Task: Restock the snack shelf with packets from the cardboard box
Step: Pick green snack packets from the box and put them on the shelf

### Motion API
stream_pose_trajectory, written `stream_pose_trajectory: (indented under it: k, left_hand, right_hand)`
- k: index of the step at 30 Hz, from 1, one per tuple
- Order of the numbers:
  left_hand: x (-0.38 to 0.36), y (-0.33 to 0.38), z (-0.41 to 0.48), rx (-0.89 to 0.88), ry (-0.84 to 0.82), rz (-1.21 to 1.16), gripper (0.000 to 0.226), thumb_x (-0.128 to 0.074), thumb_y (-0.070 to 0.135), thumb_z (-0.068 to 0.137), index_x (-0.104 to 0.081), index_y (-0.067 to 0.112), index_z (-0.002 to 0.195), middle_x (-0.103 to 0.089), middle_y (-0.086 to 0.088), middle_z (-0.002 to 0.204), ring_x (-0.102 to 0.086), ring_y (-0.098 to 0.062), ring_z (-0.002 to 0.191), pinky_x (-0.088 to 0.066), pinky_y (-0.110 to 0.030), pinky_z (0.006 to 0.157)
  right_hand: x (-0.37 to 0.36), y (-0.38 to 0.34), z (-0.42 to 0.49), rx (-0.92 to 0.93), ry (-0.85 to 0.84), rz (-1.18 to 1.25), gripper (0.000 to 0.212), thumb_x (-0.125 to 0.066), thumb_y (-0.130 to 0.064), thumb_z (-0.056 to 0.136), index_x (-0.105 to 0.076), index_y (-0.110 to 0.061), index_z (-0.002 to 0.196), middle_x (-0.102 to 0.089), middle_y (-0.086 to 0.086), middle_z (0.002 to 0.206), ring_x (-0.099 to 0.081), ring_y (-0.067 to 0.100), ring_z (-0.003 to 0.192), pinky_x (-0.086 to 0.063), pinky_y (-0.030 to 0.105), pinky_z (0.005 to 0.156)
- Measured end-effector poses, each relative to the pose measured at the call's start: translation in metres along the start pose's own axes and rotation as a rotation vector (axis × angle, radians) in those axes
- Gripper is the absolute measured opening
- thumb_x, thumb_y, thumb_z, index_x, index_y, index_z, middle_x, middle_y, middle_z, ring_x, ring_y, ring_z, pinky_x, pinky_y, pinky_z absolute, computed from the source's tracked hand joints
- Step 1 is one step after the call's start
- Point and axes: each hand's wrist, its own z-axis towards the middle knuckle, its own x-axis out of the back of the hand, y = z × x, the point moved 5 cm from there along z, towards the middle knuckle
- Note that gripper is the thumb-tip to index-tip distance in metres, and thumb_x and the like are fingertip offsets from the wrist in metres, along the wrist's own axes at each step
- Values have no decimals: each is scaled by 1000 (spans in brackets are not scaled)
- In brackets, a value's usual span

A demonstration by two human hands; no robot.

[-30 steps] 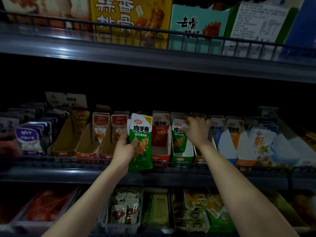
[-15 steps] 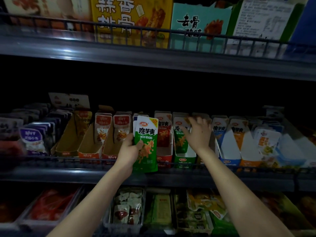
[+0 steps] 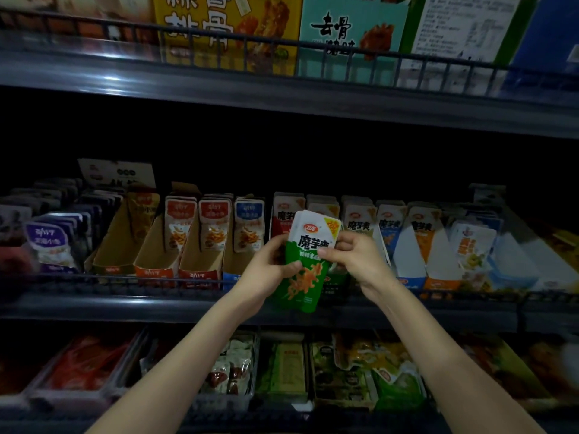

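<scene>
Green packets (image 3: 313, 242) held before snack shelf (image 3: 125, 303); cardboard trays (image 3: 150, 261) at 9 o'clock hold few upright orange packets (image 3: 180, 227). Left hand (image 3: 266, 270) grips stack at 9 o'clock, right hand (image 3: 360, 258) pinches at 3 o'clock.

L hand (image 3: 266, 272), R hand (image 3: 357, 258): both curled round packets (image 3: 310, 242).

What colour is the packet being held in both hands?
The packet is white on top and green below, with an orange snack picture, seen in the head view.
</scene>
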Motion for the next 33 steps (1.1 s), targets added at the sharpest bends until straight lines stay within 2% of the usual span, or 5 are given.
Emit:
stream_pose_trajectory:
  k: [3, 10, 16, 23, 33]
  left_hand:
    - [14, 1, 3, -119, 93, 141, 39, -64, 10, 90, -51, 25, 124, -60, 5, 112, -58, -13, 108, -49, -21, 81]
    - [49, -27, 19, -158, 393, 1010, 56, -59, 42, 91, -46, 14, 137, -52, -9, 133, -47, -28, 121, -43, -37, 94]
    - [44, -50, 30, -71, 236, 1019, 76, -55, 51, 90, -25, 16, 151, -31, -7, 155, -31, -26, 140, -32, -38, 110]
    - [46, -49, 31, -96, 296, 1009, 62, -51, 45, 95, -30, 23, 149, -42, -5, 149, -40, -26, 133, -34, -33, 103]
    - [47, -52, 39, 10, 273, 956, 58, -53, 42, 93, -34, 32, 147, -45, -1, 147, -39, -25, 134, -33, -34, 104]
  right_hand:
    - [31, -10, 3, 106, 124, -24, 16, -70, -6, 82, -64, -17, 93, -69, -10, 87, -65, -5, 76, -51, 12, 66]
    - [70, -5, 34, 168, 290, -134, 21, -68, -5, 85, -62, -1, 104, -66, 6, 97, -63, 12, 87, -51, 14, 68]
    - [49, 18, 60, 121, 236, -212, 11, -67, -8, 86, -60, -8, 95, -65, 5, 96, -60, 7, 82, -50, 20, 69]
    - [40, 54, 67, 29, 144, -363, 25, -72, -12, 82, -62, -19, 103, -68, -2, 102, -64, 17, 94, -54, 44, 86]
    - [42, 41, 79, 99, 129, -465, 45, -75, -12, 78, -59, -19, 120, -65, 2, 114, -62, 19, 101, -55, 44, 83]
